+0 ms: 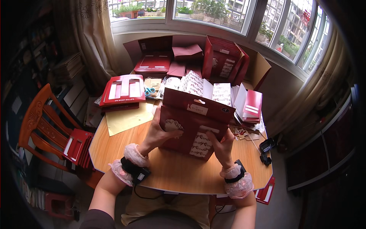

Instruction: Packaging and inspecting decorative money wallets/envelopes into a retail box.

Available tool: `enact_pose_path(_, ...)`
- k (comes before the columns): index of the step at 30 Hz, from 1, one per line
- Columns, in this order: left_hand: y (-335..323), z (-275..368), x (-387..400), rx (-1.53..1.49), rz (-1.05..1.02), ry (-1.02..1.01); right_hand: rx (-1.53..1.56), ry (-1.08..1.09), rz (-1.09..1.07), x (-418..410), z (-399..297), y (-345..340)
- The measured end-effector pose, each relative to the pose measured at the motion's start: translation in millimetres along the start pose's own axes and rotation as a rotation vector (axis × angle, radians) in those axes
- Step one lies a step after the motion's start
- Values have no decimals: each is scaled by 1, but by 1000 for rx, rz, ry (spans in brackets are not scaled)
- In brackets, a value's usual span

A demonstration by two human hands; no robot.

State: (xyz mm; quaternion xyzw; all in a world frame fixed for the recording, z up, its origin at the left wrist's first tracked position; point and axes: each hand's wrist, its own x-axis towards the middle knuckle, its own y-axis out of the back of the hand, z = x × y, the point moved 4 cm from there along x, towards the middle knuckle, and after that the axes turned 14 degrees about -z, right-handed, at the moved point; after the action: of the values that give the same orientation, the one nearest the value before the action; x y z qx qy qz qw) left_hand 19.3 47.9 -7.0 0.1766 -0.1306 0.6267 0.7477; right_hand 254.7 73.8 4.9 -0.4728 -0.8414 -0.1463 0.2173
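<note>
Upright on the wooden table (171, 174), a dark red printed cardboard package (183, 143) with a hang-hole flap stands between my hands. My left hand (161, 130) grips its left side, thumb across the front by a printed oval ornament. On the right side, my right hand (223, 143) holds it, thumb near the printed bow-pattern panel. The fingers behind the package are hidden. Just beyond it are rows of bow-patterned paper wallets (194, 83). Red and white folded wallets (253, 106) are piled to the right.
Red window-front packages (123, 90) are stacked at the left, above yellow paper (128, 118). Blue-handled scissors (149, 91) lie near them. Upright red packages (226, 57) fill the back. Black items (266, 146) sit at the right edge; a wooden chair (43, 123) stands left.
</note>
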Motion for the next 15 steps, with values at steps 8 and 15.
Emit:
enact_pose_path(8,1,-1,-1,73,-9,-26,-2,-5,14,0,2,1)
enact_pose_path(15,0,-1,-1,61,-26,-57,-22,-16,22,0,3,2)
